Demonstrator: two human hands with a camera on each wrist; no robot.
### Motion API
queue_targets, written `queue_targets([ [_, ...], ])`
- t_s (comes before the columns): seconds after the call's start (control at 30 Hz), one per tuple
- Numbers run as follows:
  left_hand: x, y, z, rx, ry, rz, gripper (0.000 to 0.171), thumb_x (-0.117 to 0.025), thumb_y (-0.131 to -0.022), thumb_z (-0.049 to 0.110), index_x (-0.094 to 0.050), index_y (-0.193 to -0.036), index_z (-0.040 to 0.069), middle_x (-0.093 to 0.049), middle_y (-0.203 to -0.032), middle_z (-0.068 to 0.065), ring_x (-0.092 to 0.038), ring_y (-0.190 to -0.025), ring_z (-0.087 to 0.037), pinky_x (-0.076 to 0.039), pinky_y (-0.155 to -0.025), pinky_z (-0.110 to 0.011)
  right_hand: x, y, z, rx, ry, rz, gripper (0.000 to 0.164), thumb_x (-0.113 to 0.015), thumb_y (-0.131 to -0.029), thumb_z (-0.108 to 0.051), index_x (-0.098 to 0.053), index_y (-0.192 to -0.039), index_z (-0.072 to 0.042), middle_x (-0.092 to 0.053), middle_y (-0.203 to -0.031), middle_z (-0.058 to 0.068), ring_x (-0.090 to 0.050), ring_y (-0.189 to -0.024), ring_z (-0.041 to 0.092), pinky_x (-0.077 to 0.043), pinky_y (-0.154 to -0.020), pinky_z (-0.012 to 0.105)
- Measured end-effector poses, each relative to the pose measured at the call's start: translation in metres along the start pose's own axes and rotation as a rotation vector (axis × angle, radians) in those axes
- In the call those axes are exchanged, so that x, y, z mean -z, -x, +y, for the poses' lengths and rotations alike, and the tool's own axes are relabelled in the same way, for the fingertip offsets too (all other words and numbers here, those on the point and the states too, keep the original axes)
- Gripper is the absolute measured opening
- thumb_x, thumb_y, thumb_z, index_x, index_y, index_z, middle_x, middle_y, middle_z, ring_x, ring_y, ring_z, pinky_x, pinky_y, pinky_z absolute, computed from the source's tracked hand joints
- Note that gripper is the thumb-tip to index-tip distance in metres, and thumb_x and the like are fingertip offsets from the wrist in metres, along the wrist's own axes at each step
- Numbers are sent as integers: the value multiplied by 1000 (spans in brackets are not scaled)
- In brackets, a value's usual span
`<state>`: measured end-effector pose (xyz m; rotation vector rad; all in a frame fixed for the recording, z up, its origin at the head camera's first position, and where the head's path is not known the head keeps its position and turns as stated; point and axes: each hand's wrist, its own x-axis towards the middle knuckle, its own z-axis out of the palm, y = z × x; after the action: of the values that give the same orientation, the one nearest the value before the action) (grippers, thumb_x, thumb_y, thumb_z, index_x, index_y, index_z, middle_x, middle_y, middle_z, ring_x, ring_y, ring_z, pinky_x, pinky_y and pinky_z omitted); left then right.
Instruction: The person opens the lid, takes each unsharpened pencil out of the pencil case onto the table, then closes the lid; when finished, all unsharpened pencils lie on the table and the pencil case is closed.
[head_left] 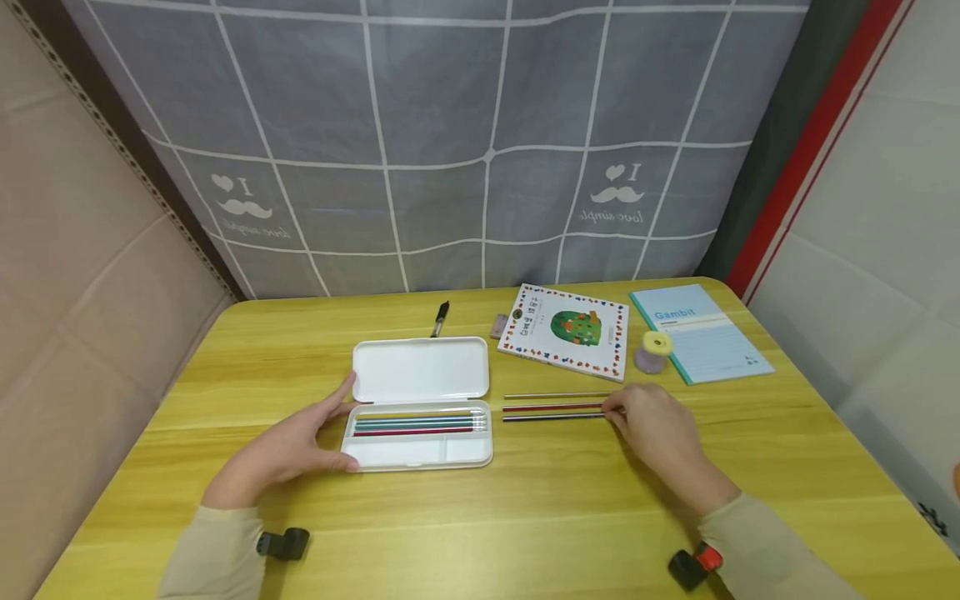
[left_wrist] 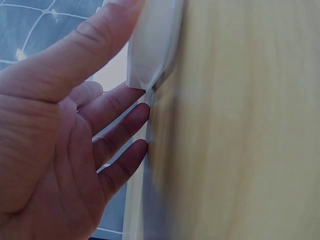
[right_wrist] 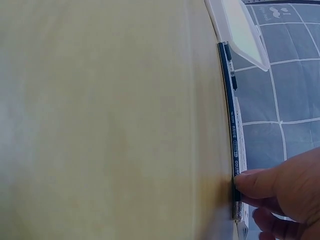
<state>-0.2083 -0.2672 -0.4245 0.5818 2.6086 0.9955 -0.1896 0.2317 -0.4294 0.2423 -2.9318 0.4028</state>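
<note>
A white pencil case [head_left: 422,454] lies with its lid [head_left: 420,371] raised back. Several pencils [head_left: 416,422] with yellow, teal and red barrels rest in its rear compartment. My left hand [head_left: 300,442] spreads about its left end, thumb [left_wrist: 85,47] at the front corner and straight fingers [left_wrist: 125,125] against the side. Right of the case are three loose pencils: one gold-brown [head_left: 555,395], one red [head_left: 551,407] and one dark blue [right_wrist: 229,105]. My right hand [head_left: 656,421] pinches the dark blue pencil near its metal-tipped right end.
Behind the case is a black pen [head_left: 441,317]. A white picture-covered book [head_left: 562,332] lies partly over a small pinkish block [head_left: 498,326]. To its right stand a yellow-lidded jar [head_left: 654,353] and a light blue notebook [head_left: 705,333]. Patterned grey cloth [head_left: 435,208] hangs behind the table.
</note>
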Motion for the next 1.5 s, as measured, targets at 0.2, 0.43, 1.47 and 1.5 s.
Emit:
queue_targets([
  [0.2, 0, 1, 1, -7, 6, 6, 130, -91, -77, 39, -4, -168, 11, -51, -157, -13, -22, -154, -46, -16, -120, -69, -1, 0, -2, -16, 4, -21, 5, -84, -90, -15, -83, -94, -17, -78, -102, 7, -73, -94, 31, -60, -71, 51],
  [0.43, 0, 1, 1, -10, 10, 5, 129, -92, -77, 38, -4, -168, 9, -51, -157, -15, -23, -154, -46, -16, -121, -68, 1, 0, -7, -13, -13, 22, 6, -86, -88, -20, -82, -93, -18, -77, -102, 6, -72, -86, 25, -59, -65, 48],
  [1.47, 0, 0, -1, 6, 5, 7, 129, -91, -77, 41, -5, -169, 13, -52, -157, -12, -24, -154, -45, -17, -121, -68, -40, -40, -125, 368, -291, -112, 31, -84, -90, -31, -81, -120, -21, -60, -61, -11, -38, -51, 3, -37, -52, 25],
  [1.5, 0, 0, -1, 7, 8, 7, 129, -92, -77, 41, -5, -169, 14, -51, -157, -12, -24, -154, -45, -18, -121, -68, -40, -41, -127, 371, -277, -119, 32, -84, -90, -32, -81, -120, -21, -64, -64, -10, -41, -52, 4, -39, -54, 26],
])
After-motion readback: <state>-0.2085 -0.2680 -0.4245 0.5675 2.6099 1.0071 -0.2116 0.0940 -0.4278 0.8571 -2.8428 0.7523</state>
